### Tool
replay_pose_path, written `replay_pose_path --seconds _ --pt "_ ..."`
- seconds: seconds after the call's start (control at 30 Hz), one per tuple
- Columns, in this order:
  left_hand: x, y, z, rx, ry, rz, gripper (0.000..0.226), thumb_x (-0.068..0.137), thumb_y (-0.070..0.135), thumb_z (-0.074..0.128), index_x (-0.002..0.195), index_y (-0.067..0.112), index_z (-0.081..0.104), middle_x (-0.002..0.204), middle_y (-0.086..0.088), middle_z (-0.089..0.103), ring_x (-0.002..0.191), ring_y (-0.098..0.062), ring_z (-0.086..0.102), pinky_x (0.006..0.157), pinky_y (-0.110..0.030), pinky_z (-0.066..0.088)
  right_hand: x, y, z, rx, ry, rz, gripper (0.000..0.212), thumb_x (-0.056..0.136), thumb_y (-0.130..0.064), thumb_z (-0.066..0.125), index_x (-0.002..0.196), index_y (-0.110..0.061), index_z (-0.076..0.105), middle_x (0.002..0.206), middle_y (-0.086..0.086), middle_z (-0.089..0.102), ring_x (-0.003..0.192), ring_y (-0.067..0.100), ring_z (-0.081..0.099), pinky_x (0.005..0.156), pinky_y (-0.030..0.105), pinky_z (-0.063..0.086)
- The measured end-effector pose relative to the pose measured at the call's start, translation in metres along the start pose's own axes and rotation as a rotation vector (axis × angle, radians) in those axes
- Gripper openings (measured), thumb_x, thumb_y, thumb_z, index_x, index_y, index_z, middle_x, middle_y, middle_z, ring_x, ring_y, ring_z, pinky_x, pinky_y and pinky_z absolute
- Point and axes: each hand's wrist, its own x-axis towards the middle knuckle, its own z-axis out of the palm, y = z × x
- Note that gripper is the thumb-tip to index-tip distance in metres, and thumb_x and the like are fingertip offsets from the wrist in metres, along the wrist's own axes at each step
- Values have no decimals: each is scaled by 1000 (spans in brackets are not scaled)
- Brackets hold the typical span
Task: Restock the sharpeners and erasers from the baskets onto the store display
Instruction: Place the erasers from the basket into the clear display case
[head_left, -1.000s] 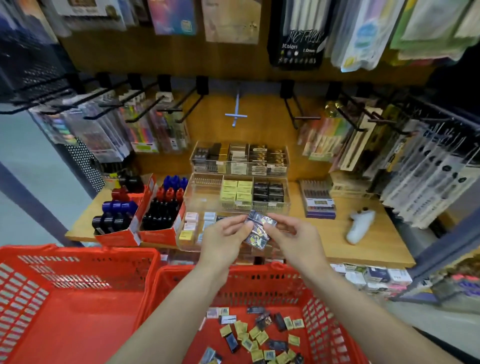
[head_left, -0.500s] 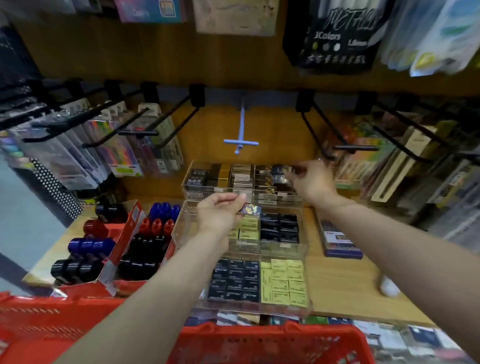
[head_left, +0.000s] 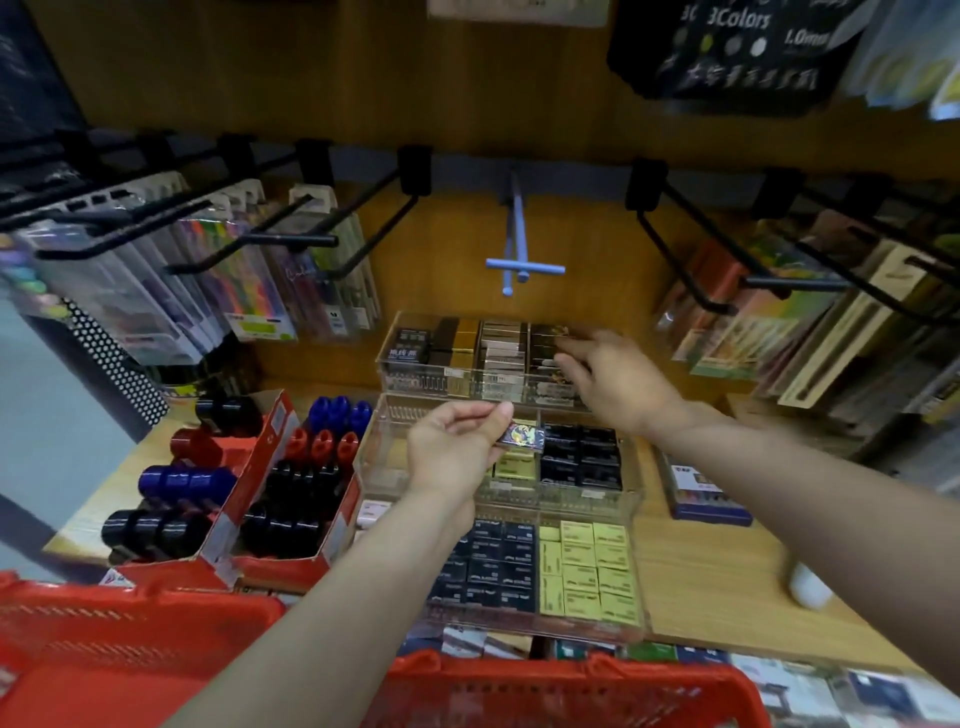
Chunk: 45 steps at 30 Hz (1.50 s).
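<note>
A stepped clear acrylic display (head_left: 631, 501) stands on the wooden shelf, its tiers filled with black and yellow boxed erasers. My left hand (head_left: 452, 449) hovers over the middle tier, pinching a small packet with a colourful print (head_left: 522, 435). My right hand (head_left: 615, 376) reaches into the right compartment of the top tier (head_left: 387, 358), fingers down among the dark packets there; whether it still holds one is hidden. Two red baskets show at the bottom: one (head_left: 104, 639) on the left, the rim of another (head_left: 561, 680) in the centre.
Red cardboard boxes of black, blue and red round items (head_left: 291, 499) sit left of the display. Black peg hooks (head_left: 291, 239) with hanging pen packs jut out above left and right. A blue hook (head_left: 519, 260) hangs at centre. A dark flat pack (head_left: 701, 493) lies right.
My view has moved closer to the shelf and the baskets have dropped to the bottom. My hands separated: the right carried packets up into the top tier, the left stayed over the middle tier with one.
</note>
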Motion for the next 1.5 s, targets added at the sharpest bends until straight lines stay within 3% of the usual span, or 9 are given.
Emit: replay_pose_path --seconds 0.13,0.33,0.43,0.53,0.73,0.87,1.03,1.27,1.5 --pt "-6 3 5 -26 9 5 14 79 9 76 90 9 67 95 -8 71 89 -17 69 71 -24 57 -16 -3 10 -98 -155 -65 56 103 -45 23 146 -12 37 158 6 26 144 24 26 119 39 21" --pt "-11 9 11 -16 31 18 14 78 11 77 88 10 67 96 -8 70 92 -20 69 73 -26 58 -16 -3 3 -20 -113 -28 49 104 -40 26 147 -19 36 157 5 27 145 23 25 120 41 14" --pt "-12 16 18 -22 71 23 13 77 13 78 84 12 67 95 -7 71 92 -20 69 73 -26 58 -40 2 -20 294 210 20 34 101 -33 42 130 -22 57 133 2 55 122 13 52 107 26 34" --pt "-14 23 33 -20 60 57 12 77 13 78 81 11 66 90 -6 71 85 -16 69 65 -20 56 -73 -3 -36 711 92 8 38 84 -38 69 121 -28 65 115 -7 63 92 3 67 83 23 55" --pt "-18 19 63 28 -31 144 10 82 15 75 81 9 66 87 -9 70 83 -20 70 69 -22 58 -77 7 -31 437 205 -103 30 80 -24 77 109 -18 73 101 -3 67 86 5 62 80 4 45" --pt "5 10 60 859 -68 574 29 97 32 54 119 15 63 125 -2 61 118 -17 54 102 -32 44 -53 27 -29 167 232 41 28 89 -25 67 116 -17 69 112 3 66 102 17 61 96 29 48" --pt "38 11 64 1590 -356 783 72 96 56 41 153 19 18 162 1 12 150 -18 3 122 -43 4 -20 38 -11 -12 206 156 18 93 -19 60 107 -10 68 101 10 68 90 22 66 82 35 55" --pt "69 13 59 1723 -442 820 79 93 64 34 155 20 12 163 2 7 150 -18 6 121 -48 9 19 24 -4 -211 128 392 15 91 -1 57 104 -6 62 103 12 65 92 26 66 78 34 57" --pt "75 13 54 1672 -445 869 78 92 61 43 154 22 17 162 3 13 149 -19 12 120 -50 14 26 16 4 -128 152 403 17 96 -10 53 109 -7 64 121 14 57 103 29 61 83 37 53"
